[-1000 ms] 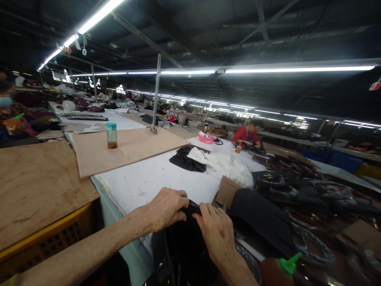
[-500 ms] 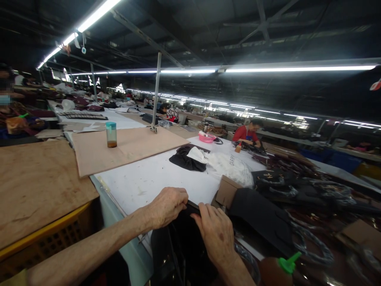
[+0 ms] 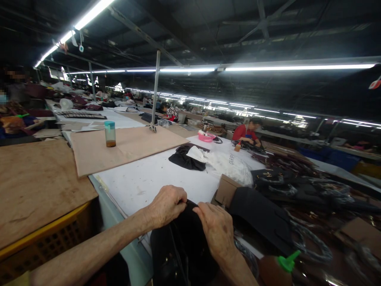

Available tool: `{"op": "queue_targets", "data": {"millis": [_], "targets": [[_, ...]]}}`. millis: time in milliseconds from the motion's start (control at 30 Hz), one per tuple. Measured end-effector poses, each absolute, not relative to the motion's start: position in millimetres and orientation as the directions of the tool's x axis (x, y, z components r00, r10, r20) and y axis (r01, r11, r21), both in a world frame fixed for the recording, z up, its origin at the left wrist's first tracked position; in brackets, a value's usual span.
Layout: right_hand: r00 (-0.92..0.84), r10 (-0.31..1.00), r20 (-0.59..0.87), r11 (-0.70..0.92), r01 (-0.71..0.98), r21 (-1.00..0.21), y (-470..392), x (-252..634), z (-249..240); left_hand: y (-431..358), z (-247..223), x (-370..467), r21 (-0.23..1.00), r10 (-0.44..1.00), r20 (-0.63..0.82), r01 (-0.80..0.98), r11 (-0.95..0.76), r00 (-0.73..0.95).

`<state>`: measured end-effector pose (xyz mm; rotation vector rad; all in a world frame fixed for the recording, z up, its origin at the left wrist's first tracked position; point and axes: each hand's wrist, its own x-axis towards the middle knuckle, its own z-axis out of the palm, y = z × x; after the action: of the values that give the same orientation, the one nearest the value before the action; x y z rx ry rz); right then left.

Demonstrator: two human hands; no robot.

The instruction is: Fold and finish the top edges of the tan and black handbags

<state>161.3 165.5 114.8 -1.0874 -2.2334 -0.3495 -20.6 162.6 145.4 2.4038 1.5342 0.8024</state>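
A black bag-like piece [image 3: 190, 246] with small gold-coloured fittings hangs below both hands at the bottom centre. My left hand [image 3: 169, 204] is closed, pinching its upper edge between thumb and fingers. My right hand [image 3: 216, 228] grips the same edge a little to the right, with its thumb on the near side and the fingers bent over the edge. A short stretch of dark rim shows between the two hands. The inside of the piece is too dark to make out.
A white table [image 3: 137, 178] bears a tan board [image 3: 127, 149] with a blue-capped jar [image 3: 110, 134]. To the right lie a white bag [image 3: 229, 167], black pieces [image 3: 258, 218] and a green-tipped bottle [image 3: 272, 268]. A person in red [image 3: 245, 133] sits beyond.
My right thumb has shifted slightly up and back along the rim, and the edge between the hands has bent a little. The view has moved slightly. Both hands still hold the black piece.
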Motion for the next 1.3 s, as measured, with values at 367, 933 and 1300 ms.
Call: {"op": "queue_targets", "data": {"millis": [367,933,1300], "targets": [[-0.44,0.708,0.553,0.533,0.846,-0.01,160,152,124,165,145,-25,0.436,0.894,0.321,0.788,-0.434,0.314],[-0.469,0.852,0.234,0.509,0.845,-0.161,162,139,156,170,147,-28,0.855,0.935,0.178,0.422,-0.301,0.307],[-0.289,0.954,0.083,0.295,0.846,-0.445,147,226,153,177,145,-29,0.907,0.951,0.139,0.351,-0.234,0.277]]}}
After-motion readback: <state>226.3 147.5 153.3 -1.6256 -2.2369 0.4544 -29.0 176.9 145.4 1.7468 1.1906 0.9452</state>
